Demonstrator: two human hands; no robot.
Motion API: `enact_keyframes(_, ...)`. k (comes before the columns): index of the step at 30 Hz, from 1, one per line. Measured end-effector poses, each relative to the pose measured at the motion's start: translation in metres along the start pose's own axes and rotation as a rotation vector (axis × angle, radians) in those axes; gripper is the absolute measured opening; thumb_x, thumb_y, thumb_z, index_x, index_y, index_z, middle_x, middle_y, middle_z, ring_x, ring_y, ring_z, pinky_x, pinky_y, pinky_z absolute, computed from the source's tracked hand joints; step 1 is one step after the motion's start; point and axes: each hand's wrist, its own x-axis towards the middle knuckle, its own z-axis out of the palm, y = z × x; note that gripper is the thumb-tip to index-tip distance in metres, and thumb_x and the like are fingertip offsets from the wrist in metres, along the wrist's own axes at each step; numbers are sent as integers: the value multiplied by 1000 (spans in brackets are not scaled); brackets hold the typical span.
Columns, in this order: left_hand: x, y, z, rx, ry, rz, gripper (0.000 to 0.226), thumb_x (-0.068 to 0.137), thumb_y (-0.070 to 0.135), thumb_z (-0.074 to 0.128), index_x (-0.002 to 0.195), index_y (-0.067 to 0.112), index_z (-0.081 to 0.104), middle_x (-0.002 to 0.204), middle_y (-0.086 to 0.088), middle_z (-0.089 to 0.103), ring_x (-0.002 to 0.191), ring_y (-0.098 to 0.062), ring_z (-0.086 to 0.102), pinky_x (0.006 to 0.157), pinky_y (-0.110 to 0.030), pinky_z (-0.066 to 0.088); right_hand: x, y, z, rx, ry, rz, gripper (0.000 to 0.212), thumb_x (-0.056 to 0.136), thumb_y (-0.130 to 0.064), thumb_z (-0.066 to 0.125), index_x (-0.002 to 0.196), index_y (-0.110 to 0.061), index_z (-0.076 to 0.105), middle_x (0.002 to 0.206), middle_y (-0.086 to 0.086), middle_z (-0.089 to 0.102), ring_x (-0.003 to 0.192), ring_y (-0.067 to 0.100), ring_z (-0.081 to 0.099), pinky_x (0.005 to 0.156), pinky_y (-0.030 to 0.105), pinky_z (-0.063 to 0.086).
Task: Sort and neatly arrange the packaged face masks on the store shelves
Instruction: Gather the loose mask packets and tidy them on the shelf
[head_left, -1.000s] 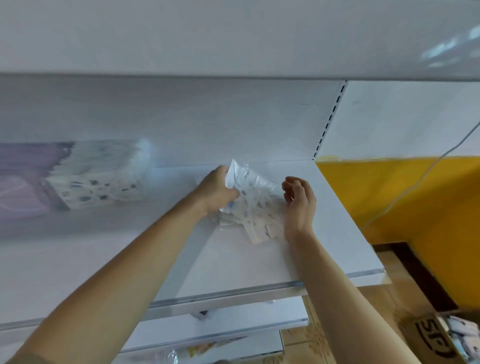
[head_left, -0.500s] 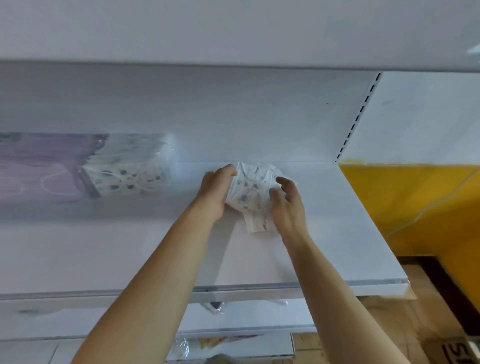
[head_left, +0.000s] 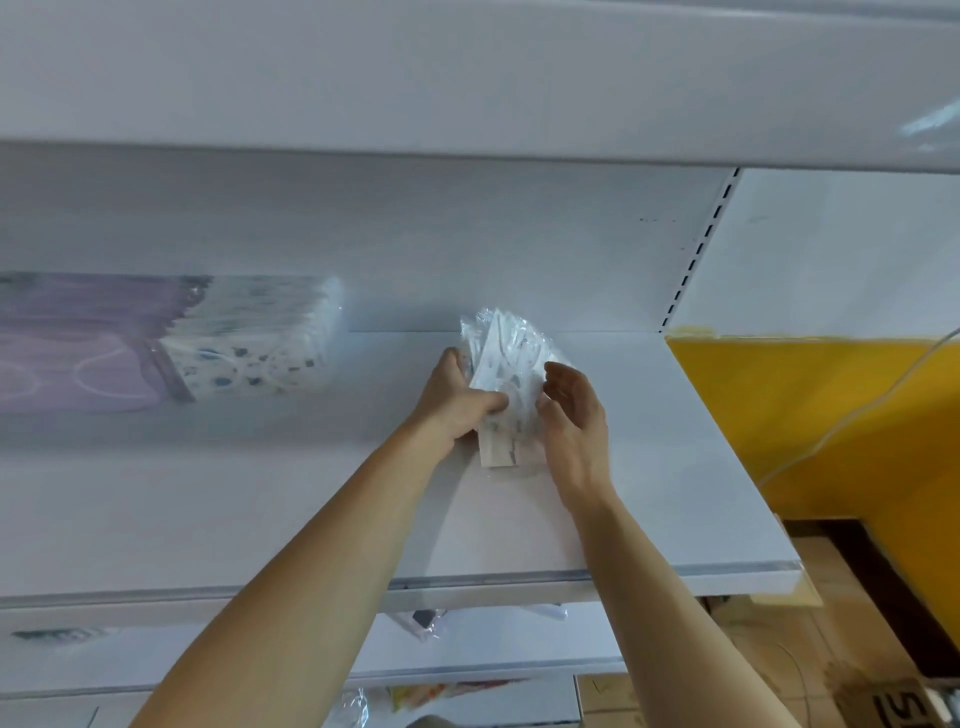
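Gripping clear mask packet (head_left: 511, 364), left hand (head_left: 457, 400); right hand (head_left: 574, 415) touching it.

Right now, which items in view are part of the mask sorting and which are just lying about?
Job:
- clear mask packet, gripped by left hand, right hand beside it
- patterned mask stack
- purple mask stack
- white shelf

Lying about:
- cardboard box on the floor
- white cable on the yellow wall
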Motion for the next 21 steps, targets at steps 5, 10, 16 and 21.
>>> enact_keyframes(5, -14, 17, -50, 332, -14, 285, 59, 74, 20, 84, 119, 18, 45, 108, 1, 58, 97, -21, 58, 76, -30, 48, 1, 1, -13, 172, 43, -26, 55, 93, -12, 74, 141, -27, 51, 142, -3, 55, 133, 11, 53, 113, 37, 44)
enact_keyframes(10, -51, 73, -109, 858, -125, 483, 32, 82, 28, 79, 98, 24, 52, 85, 4, 59, 80, -24, 57, 65, -31, 44, 11, 3, -23, 193, -314, 5, 99, 72, -20, 91, 152, -29, 33, 141, 1, 57, 125, 15, 61, 101, 36, 53)
enact_keyframes(16, -54, 59, -115, 1095, -265, 369, 37, 80, 35, 79, 91, 23, 46, 75, 2, 48, 63, -17, 44, 55, -33, 31, 9, 5, -6, -11, -365, -109, 64, 71, 2, 90, 121, -17, 54, 107, 3, 72, 93, 15, 71, 78, 32, 58)
enact_keyframes(21, -52, 52, -120, 1175, -163, 431, 41, 73, 47, 82, 100, 26, 62, 87, 5, 62, 84, -21, 59, 65, -35, 40, 11, 5, -5, -55, -450, -175, 74, 71, -1, 92, 131, -22, 54, 120, -3, 71, 108, 18, 70, 91, 34, 58)
